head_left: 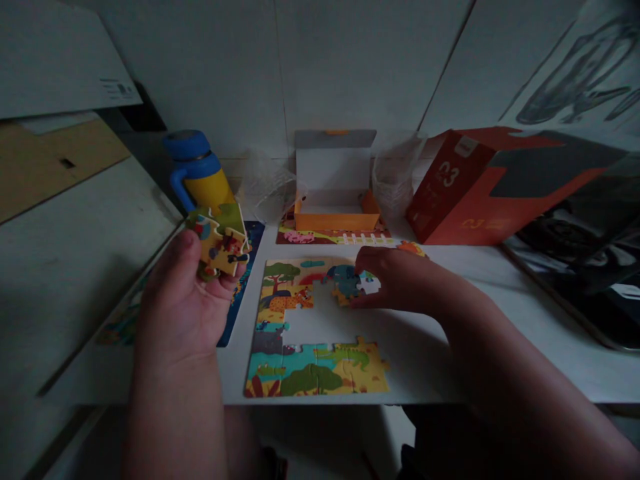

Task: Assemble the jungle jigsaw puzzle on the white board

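My left hand [193, 303] is raised left of the puzzle, its fingers closed around a small stack of jigsaw pieces [225, 243] with animal pictures. My right hand [395, 277] is low over the table, with thumb and finger pinched at a jigsaw piece [345, 283] showing part of a blue elephant, at the puzzle's upper right. Below and beside it lies the partly joined animal puzzle [315, 380]. Its top, left and bottom parts are linked around an open middle where the white table shows. My right fingers partly cover the upper right corner.
Behind stands an open orange box [337, 220] on a farm picture sheet [325, 237], with clear plastic bags beside it. A blue and yellow bottle [205, 177] and a dark blue puzzle sheet [255, 233] are left. A large red box [465, 193] stands right.
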`<move>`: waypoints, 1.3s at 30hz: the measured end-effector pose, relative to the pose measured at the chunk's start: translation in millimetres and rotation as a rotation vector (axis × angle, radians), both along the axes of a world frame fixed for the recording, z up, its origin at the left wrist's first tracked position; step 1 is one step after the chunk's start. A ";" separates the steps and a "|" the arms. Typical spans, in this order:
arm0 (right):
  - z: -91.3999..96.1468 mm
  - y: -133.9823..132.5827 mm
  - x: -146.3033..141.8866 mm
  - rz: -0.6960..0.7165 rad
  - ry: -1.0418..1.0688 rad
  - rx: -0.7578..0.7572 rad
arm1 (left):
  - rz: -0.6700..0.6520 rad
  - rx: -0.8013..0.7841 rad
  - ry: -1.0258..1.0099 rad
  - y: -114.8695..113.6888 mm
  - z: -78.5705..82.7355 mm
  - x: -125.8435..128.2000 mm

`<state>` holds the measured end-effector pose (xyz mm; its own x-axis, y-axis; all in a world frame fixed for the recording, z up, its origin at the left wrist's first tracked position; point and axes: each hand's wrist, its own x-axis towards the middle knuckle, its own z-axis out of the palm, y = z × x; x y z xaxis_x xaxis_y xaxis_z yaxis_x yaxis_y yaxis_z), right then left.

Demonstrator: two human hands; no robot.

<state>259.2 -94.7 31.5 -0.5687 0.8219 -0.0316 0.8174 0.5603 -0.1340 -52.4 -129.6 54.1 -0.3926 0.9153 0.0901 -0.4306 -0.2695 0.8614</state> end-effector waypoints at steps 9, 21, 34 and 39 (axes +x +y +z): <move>6.5 -0.9 -6.8 -0.045 -0.065 -0.100 | -0.064 0.022 -0.095 7.9 -23.6 2.5; -7.6 1.5 -4.7 0.039 0.031 -0.098 | -0.109 -0.064 -0.001 4.8 -23.3 14.1; -17.4 -12.3 -43.1 -0.053 0.985 -0.513 | -0.327 -0.140 0.609 -5.4 -45.3 40.7; -32.5 -10.6 -49.5 -0.103 1.197 -0.735 | -0.444 -0.126 0.618 -9.0 -42.8 47.7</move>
